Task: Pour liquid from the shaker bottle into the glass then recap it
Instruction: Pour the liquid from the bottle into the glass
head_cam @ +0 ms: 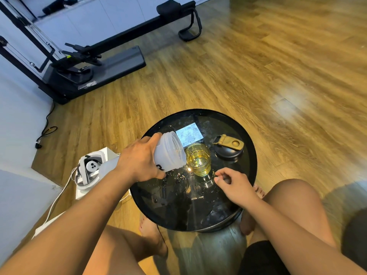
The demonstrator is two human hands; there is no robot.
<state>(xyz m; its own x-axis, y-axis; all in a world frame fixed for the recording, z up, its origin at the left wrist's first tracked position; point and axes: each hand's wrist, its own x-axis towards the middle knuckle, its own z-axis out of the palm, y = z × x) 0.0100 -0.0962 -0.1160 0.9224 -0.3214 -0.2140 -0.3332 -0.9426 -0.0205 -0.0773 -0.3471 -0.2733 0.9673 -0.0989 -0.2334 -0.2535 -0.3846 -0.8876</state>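
- So, head view: left hand (142, 159) is wrapped tight around the shaker bottle (170, 150), tipped on its side with the open mouth right at the rim of the glass (198, 158).
- Glass sits mid-table on the round black table (252, 155), holding yellow liquid.
- Right hand (233, 183) rests just right of the glass base, fingers loosely curled, gripping nothing.
- Lid (228, 148) lies right of the glass, off the bottle.

On the round table (250, 187), the centre is occupied by the glass (199, 160), with the tipped shaker bottle (171, 150) at nine o'clock, the cap (229, 148) at two o'clock, and a pale square (189, 134) at twelve. Bare tabletop is left from five to seven o'clock.
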